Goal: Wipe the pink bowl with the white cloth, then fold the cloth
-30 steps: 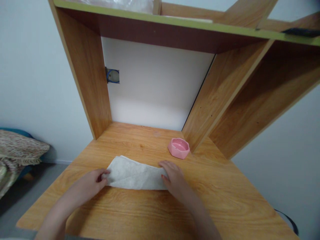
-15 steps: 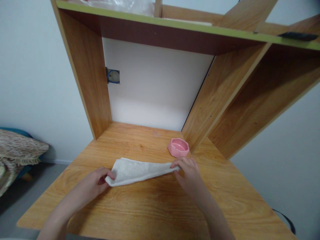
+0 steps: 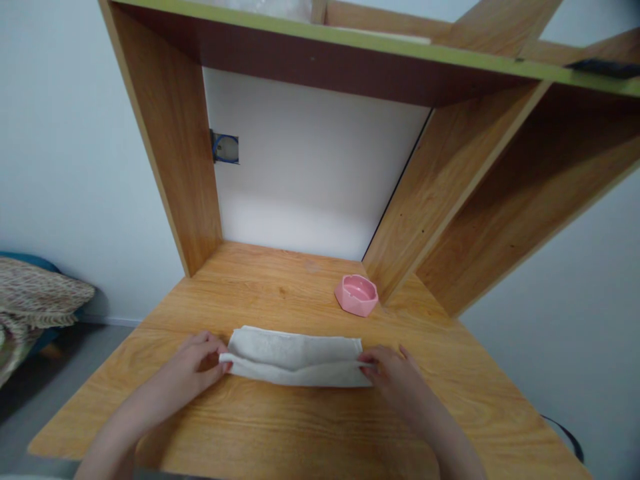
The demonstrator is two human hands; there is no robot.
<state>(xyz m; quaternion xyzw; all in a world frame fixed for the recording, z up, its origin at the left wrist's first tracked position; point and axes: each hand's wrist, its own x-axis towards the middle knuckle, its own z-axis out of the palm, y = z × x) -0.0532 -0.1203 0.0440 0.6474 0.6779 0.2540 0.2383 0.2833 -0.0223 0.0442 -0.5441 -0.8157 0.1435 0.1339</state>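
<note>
A white cloth [image 3: 298, 356] lies folded into a long narrow strip on the wooden desk [image 3: 310, 433]. My left hand [image 3: 196, 365] pinches the strip's left end, fingers closed on its edge. At the right end my right hand [image 3: 395, 377] pinches the folded corner in the same way. Both hands rest low on the desk surface, one at each end of the cloth.
A small pink hexagonal dish [image 3: 357, 294] stands behind the cloth, close to an upright wooden panel [image 3: 440, 193]. A shelf [image 3: 350, 47] runs overhead. A patterned blanket [image 3: 35, 297] lies off the desk at far left.
My right hand lifted the cloth's right side and brought it over toward me, so the cloth is folded narrower. Both hands have shifted a little nearer to me.
</note>
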